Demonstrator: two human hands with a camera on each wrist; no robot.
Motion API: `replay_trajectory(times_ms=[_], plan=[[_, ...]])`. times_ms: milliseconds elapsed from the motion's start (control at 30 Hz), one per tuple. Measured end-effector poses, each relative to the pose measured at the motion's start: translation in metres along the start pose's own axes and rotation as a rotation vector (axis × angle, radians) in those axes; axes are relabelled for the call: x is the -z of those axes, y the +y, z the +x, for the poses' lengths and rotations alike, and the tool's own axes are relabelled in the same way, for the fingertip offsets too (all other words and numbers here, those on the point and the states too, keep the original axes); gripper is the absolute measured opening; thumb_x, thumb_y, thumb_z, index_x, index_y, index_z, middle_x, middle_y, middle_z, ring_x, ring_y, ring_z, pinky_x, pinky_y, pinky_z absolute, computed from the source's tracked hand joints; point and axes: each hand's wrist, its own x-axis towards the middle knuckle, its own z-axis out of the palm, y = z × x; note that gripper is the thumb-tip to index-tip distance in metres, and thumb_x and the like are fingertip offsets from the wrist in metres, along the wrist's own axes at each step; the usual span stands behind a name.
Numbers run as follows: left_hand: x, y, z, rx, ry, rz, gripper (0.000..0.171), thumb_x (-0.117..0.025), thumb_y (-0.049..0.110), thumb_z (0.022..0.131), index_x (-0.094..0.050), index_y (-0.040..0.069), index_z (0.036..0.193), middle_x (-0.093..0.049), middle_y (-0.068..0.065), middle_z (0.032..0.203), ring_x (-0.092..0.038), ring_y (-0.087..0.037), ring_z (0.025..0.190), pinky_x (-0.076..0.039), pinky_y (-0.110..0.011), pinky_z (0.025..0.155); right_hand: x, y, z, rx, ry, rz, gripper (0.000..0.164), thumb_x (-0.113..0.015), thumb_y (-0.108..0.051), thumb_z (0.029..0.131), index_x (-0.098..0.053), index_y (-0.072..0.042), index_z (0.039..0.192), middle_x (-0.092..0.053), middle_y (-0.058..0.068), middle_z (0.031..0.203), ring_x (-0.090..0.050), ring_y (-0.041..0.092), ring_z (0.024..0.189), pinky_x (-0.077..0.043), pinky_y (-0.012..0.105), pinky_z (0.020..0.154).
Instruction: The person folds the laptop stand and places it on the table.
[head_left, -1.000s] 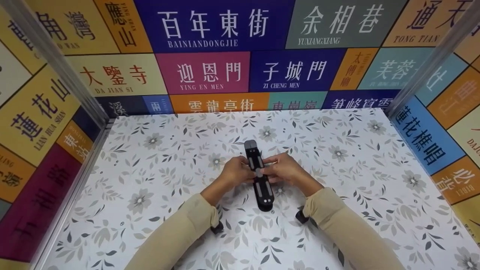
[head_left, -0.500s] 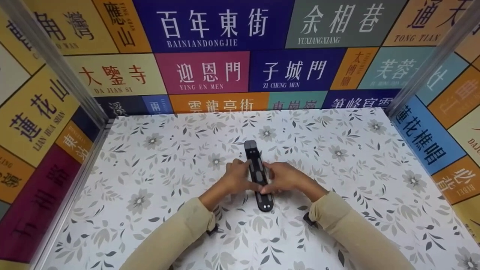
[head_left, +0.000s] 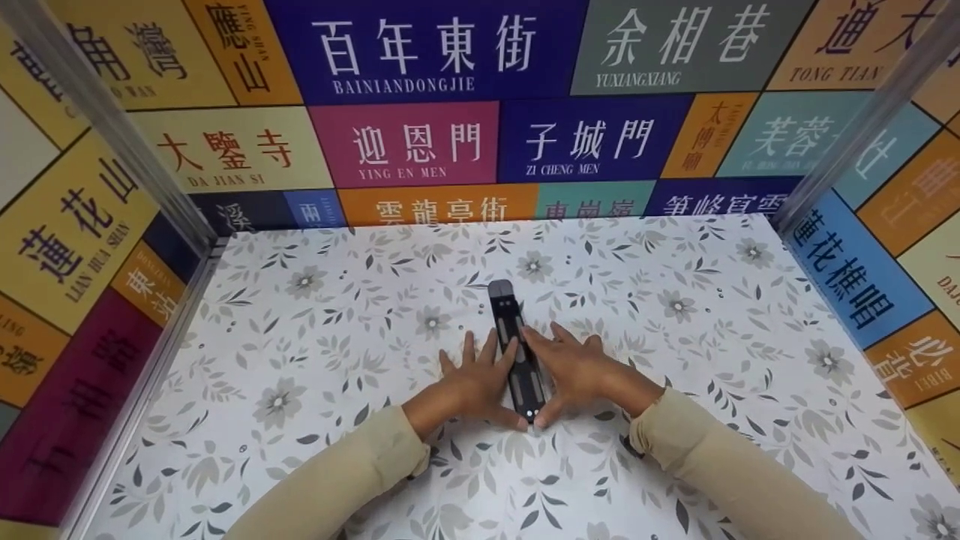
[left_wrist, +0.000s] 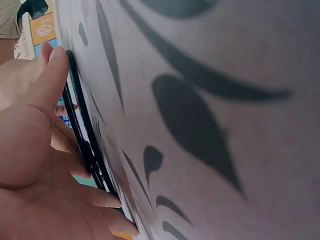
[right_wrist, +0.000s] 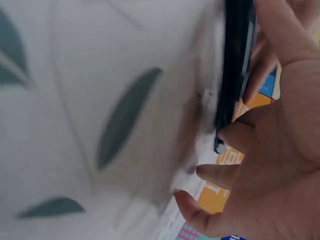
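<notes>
A slim black folded laptop stand (head_left: 528, 384) with grey pads, a grey far end and small silver rivets lies lengthwise on the patterned tabletop. My left hand (head_left: 474, 384) is beside its left edge, fingers spread, index fingertip over its top and thumb at the near end. Along the right edge is my right hand (head_left: 583, 367), its fingers loosely extended and its thumb also at the near end. The left wrist view shows the stand (left_wrist: 89, 120) edge-on as two dark bars with a gap. In the right wrist view, fingertips reach close to the stand (right_wrist: 233, 65).
White tabletop (head_left: 337, 345) with a grey leaf and flower print surrounds the hands. Behind it rises a back wall (head_left: 405, 142) of coloured panels with lettering, and similar side walls stand left and right. Clear corner posts (head_left: 161, 165) join them.
Both thumbs have slid from the stand's middle to its near end, and the fingers have spread from a closer hold. The stand has stayed in about the same place.
</notes>
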Motion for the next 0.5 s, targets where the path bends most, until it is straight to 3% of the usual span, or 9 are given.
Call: replay_trajectory(times_ms=[200,500], plan=[[-0.0002,-0.0003,-0.0009,-0.004,0.004,-0.023,0.134,-0.077,0.076,0.069,0.001,0.025,0.165,0.007,-0.016,0.172,0.010,-0.053,0.153,-0.001,-0.085,0.111,-0.0066,-0.0003,-0.0004,0.011,0.057,0.007,0.151,-0.087,-0.075,0.051,-0.006,-0.020,0.166,-0.024,-0.004,0.169,-0.008,0.040,0.158,-0.018,0.073,0.112],[0.0047,-0.0014,0.0047,-0.028,-0.030,-0.029,0.135,-0.079,0.074,0.069,0.006,0.029,0.164,0.012,-0.012,0.171,0.014,-0.047,0.155,0.004,-0.087,0.107,-0.0062,-0.0019,-0.0066,0.005,0.095,0.010,0.151,-0.087,-0.076,0.051,-0.006,-0.018,0.166,-0.027,-0.004,0.168,-0.011,0.036,0.159,-0.020,0.073,0.109]])
